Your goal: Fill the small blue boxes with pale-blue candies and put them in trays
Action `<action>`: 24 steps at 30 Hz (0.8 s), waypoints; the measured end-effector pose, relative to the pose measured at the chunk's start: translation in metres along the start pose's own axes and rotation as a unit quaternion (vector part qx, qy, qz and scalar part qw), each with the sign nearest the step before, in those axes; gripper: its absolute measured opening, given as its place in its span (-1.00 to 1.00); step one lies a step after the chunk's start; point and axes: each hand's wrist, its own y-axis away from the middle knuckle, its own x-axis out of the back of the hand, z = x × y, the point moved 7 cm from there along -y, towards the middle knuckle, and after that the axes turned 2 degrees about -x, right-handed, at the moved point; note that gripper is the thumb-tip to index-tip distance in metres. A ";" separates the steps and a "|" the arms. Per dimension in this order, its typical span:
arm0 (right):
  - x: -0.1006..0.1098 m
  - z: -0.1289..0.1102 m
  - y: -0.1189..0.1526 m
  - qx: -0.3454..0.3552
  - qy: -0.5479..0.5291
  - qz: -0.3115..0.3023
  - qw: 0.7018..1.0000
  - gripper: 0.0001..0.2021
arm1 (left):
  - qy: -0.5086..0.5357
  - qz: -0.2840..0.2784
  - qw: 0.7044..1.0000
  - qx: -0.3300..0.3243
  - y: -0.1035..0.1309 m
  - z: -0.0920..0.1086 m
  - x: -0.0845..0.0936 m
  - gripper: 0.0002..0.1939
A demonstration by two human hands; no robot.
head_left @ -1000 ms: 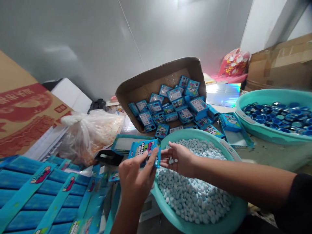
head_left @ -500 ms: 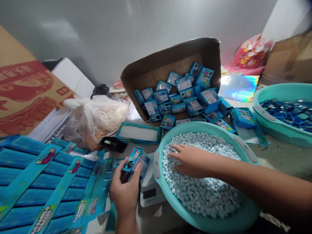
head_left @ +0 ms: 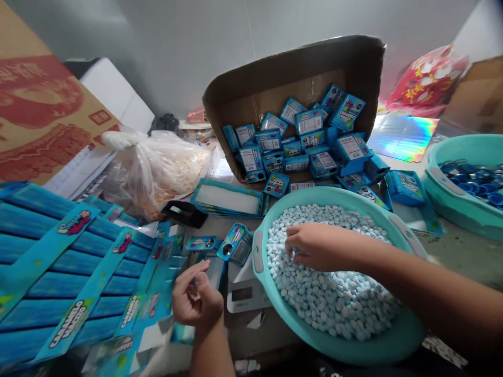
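My right hand point(head_left: 314, 246) is over a turquoise basin point(head_left: 338, 356) of small pale-blue and white candies point(head_left: 334, 309), its fingers curled down into them; the fingertips are partly hidden. My left hand point(head_left: 198, 296) hovers palm-up left of the basin, fingers loosely bent, with nothing visible in it. Just beyond it, a small blue candy box point(head_left: 236, 244) with a round hole in its end stands tilted on a white scale point(head_left: 245, 296), apart from the hand. A second small blue box point(head_left: 203, 243) lies beside that one.
A cardboard carton point(head_left: 291, 68) of filled blue boxes lies tipped behind the basin. Flat blue packaging point(head_left: 78, 293) covers the left side. A black tape-like holder point(head_left: 184, 213), a tied plastic bag point(head_left: 157, 167) and a second turquoise basin point(head_left: 463, 204) with blue pieces are around.
My left hand has let go of the small blue box and drawn back toward me; the box stays at the scale. My right hand's fingers have curled from spread to gathered among the candies.
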 end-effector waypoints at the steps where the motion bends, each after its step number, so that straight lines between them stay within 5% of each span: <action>1: -0.001 -0.001 0.000 0.006 -0.001 -0.004 1.000 -0.83 | -0.001 0.002 1.000 -0.001 -0.001 0.000 0.000 -0.88; 20: -0.007 0.004 -0.001 -0.003 0.012 -0.013 1.000 -0.85 | -0.024 -0.037 0.996 0.073 0.001 -0.008 -0.006 -0.85; 24: -0.006 0.004 -0.001 -0.004 0.013 -0.008 1.000 -0.84 | -0.009 -0.095 0.991 0.096 0.004 -0.014 -0.014 -0.78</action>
